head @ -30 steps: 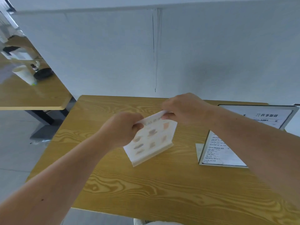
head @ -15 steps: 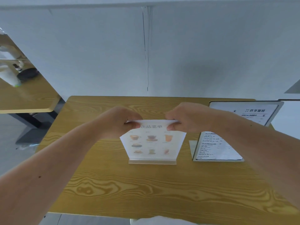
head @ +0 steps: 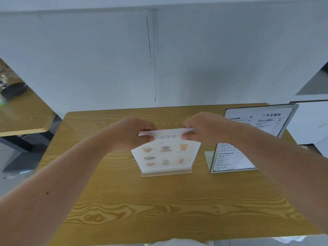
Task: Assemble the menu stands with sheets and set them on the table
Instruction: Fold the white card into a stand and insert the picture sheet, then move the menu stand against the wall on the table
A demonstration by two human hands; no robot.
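A small clear menu stand [head: 166,157] with a drinks sheet inside stands upright on the wooden table [head: 159,201], its base resting on the tabletop at the middle. My left hand [head: 134,134] pinches the stand's top left corner. At the top right corner my right hand [head: 204,129] pinches it the same way. A larger menu stand [head: 248,139] with a black-and-white price sheet stands to the right, tilted back.
A grey partition wall [head: 159,59] runs along the table's far edge. Another wooden table [head: 23,118] stands to the left with a dark bowl [head: 14,89] on it. White cabinets [head: 312,121] are at the far right.
The small stand was tilted in the air, held in both hands; it has turned to face me and come down upright onto the table. The view has shifted left.
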